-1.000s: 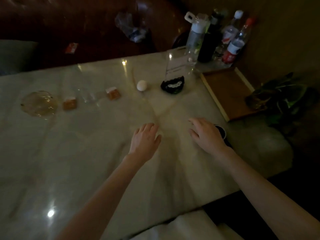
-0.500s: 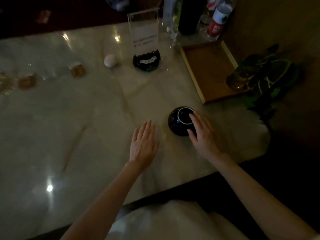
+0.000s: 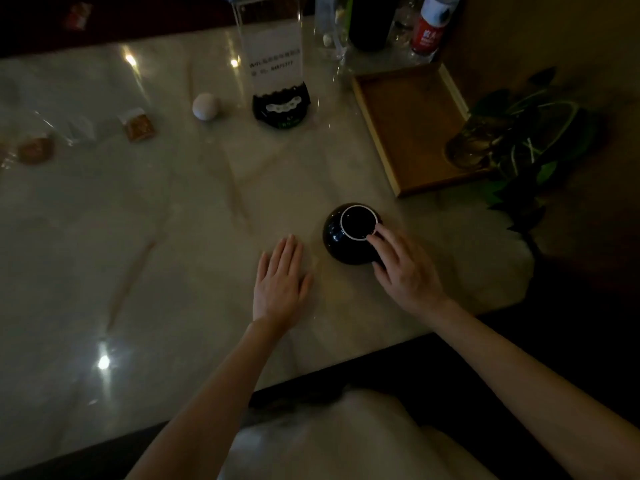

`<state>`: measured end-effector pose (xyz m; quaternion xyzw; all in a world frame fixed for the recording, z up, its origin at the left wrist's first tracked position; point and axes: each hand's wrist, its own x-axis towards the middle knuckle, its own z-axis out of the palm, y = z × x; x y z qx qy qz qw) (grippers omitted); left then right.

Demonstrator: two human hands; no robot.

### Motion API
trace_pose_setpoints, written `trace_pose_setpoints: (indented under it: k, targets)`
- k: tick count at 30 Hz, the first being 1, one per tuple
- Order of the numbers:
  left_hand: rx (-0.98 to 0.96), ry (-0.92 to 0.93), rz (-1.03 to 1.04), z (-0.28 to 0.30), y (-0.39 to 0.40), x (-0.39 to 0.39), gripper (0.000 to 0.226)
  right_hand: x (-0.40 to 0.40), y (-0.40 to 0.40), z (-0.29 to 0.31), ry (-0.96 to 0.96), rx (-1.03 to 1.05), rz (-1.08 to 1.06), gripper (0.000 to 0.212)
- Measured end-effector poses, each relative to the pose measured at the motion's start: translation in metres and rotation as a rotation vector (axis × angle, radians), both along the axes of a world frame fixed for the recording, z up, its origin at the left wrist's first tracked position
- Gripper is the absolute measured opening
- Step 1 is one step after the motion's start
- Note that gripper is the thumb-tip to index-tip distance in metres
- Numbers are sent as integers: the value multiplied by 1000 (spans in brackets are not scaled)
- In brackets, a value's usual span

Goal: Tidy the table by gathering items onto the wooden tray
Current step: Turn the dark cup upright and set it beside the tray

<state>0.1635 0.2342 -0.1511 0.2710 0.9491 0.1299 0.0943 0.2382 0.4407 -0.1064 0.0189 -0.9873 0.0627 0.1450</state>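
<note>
The glossy black ceramic bowl (image 3: 341,237) sits upside down, foot ring up, on the pale marble counter (image 3: 173,216), right hand's (image 3: 405,268) curled grip on it, left hand (image 3: 280,282) flat, rectangular wooden tray (image 3: 412,126) holding nothing.

Open worktop (image 3: 173,220) between bowl (image 3: 337,242) and wooden tray (image 3: 415,133); plant (image 3: 519,140) crowds tray's right edge, bottles (image 3: 429,26) behind.

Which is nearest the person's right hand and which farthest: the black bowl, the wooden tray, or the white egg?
From the right hand:
1. Black bowl, upside down, under the fingertips.
2. Wooden tray, beyond the bowl, toward the table's right edge.
3. White egg, far across, to the left.
</note>
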Motion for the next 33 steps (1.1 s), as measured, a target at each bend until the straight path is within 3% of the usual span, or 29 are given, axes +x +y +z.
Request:
trace_pose_setpoints:
  k: [4, 11, 15, 19, 25, 33]
  targets:
    - [17, 16, 0, 0, -1, 0, 65, 2, 5, 7, 60, 228, 310, 13]
    - [29, 22, -4, -3, -2, 0, 65, -7, 9, 20, -180, 490, 518, 26]
    - [43, 19, -3, -3, -2, 0, 64, -12, 11, 25, -324, 632, 517, 13]
    - [47, 25, -3, -3, -2, 0, 64, -11, 12, 26, -414, 674, 479, 14]
    - [41, 18, 1, -4, -2, 0, 65, -9, 19, 28, -324, 627, 531, 8]
    - [44, 38, -4, -4, -3, 1, 67, -16, 29, 41, -269, 565, 626, 35]
